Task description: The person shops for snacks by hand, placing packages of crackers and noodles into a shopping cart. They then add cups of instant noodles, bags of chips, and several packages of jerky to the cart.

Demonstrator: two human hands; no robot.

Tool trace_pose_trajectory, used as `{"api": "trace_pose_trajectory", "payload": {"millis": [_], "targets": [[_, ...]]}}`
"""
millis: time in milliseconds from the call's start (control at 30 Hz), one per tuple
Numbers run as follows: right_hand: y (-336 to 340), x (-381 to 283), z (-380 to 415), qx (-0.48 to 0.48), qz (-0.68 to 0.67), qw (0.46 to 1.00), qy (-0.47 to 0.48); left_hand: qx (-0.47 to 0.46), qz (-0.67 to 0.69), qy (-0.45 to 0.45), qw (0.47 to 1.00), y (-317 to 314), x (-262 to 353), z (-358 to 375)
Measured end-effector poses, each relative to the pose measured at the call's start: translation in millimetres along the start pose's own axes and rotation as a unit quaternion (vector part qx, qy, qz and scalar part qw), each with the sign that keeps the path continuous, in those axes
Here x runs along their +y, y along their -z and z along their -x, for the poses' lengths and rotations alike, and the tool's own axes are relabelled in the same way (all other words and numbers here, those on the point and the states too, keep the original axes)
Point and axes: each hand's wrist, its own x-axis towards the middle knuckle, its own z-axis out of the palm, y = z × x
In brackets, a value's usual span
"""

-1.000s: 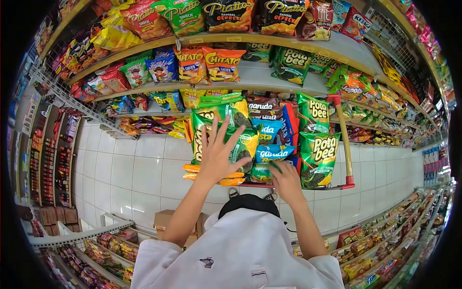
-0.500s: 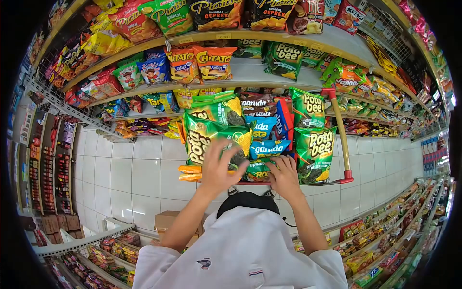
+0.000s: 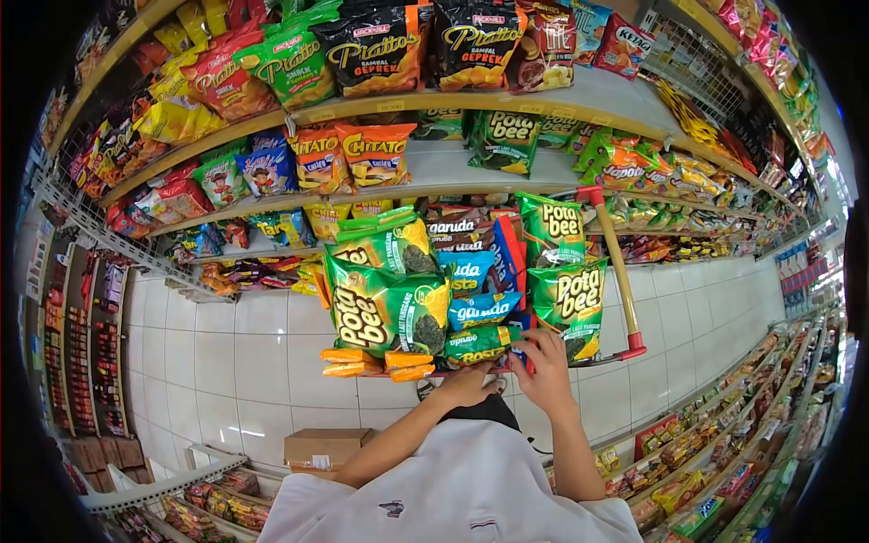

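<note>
A green Garuda Rosta snack pack (image 3: 480, 344) lies at the front of a loaded cart (image 3: 625, 271). My right hand (image 3: 545, 364) has its fingers curled at the pack's right end, closed on it. My left hand (image 3: 466, 385) is just below the same pack, at the cart's front edge; its fingertips are partly hidden. Behind the green pack are a blue Garuda pack (image 3: 484, 310) and more Garuda packs. Large green Pota Bee bags (image 3: 367, 308) stand at the left of the load, and another Pota Bee bag (image 3: 568, 303) at the right. Orange packs (image 3: 407, 366) stick out at front left.
Ahead rise snack shelves (image 3: 434, 181) with Chitato bags (image 3: 376, 156) and Piattos bags (image 3: 376, 50). A cardboard box (image 3: 324, 450) sits on the tiled floor (image 3: 262, 339) at lower left. More stocked shelves (image 3: 724, 443) run behind me on the right.
My left hand has moved down and right, off the Pota Bee bag to the cart's front edge. My right hand now curls at the green pack's right end. The view has shifted slightly.
</note>
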Motion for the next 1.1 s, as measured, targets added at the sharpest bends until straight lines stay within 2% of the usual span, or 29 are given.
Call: {"api": "trace_pose_trajectory", "payload": {"millis": [167, 233, 267, 333, 467, 567, 633, 700, 767, 800, 867, 967, 1000, 1067, 1100], "targets": [[11.0, 7.2, 7.3, 0.010, -0.013, 1.000, -0.026, -0.043, -0.021, 0.038, 0.998, 4.7, 1.2, 4.6], [12.8, 9.3, 7.1, 0.028, -0.039, 0.999, -0.026, 0.048, -0.024, -0.036, 0.998, -12.3, -20.5, 4.8], [13.3, 9.6, 5.9, 0.031, -0.038, 0.998, -0.027, 0.047, -0.026, -0.038, 0.998, -10.7, -22.3, 5.9], [14.4, 10.0, 2.3, 0.044, -0.067, 0.996, -0.034, -0.002, 0.055, -0.018, 0.998, -7.5, -25.2, 7.5], [18.7, 11.4, -5.8, 0.081, -0.098, 0.991, -0.039, -0.001, 0.086, -0.024, 0.996, -3.7, -25.3, 12.0], [33.9, 19.6, -6.1, 0.146, -0.124, 0.978, -0.077, 0.010, 0.136, -0.012, 0.991, -5.7, -31.6, 18.4], [45.8, 42.4, 4.5, 0.196, -0.094, 0.970, -0.105, 0.023, 0.164, -0.002, 0.986, -14.5, -46.2, 21.9], [58.9, 73.2, 20.0, 0.263, -0.009, 0.954, -0.142, 0.047, 0.209, 0.006, 0.977, -28.8, -70.2, 24.9], [76.6, 99.2, 33.8, 0.278, -0.030, 0.913, -0.295, 0.068, 0.214, 0.002, 0.974, -38.4, -91.2, 33.5], [82.6, 118.3, 41.6, 0.274, -0.032, 0.915, -0.293, 0.082, 0.219, -0.002, 0.972, -43.2, -100.9, 38.4], [87.2, 160.7, 60.5, 0.316, 0.134, 0.898, -0.276, 0.101, 0.244, 0.062, 0.963, -52.1, -114.3, 49.2], [87.0, 195.4, 71.2, 0.281, 0.195, 0.901, -0.266, 0.151, 0.344, 0.184, 0.908, -66.2, -138.6, 62.2], [85.8, 197.3, 69.2, 0.278, 0.191, 0.903, -0.266, 0.147, 0.397, 0.229, 0.877, -54.7, -121.1, 69.7], [86.0, 203.1, 64.0, 0.072, 0.086, 0.923, -0.368, 0.172, 0.436, 0.228, 0.854, -64.3, -137.3, 64.6], [88.9, 208.3, 59.7, 0.066, 0.082, 0.926, -0.363, 0.195, 0.455, 0.234, 0.836, -58.3, -121.1, 63.0]]}}
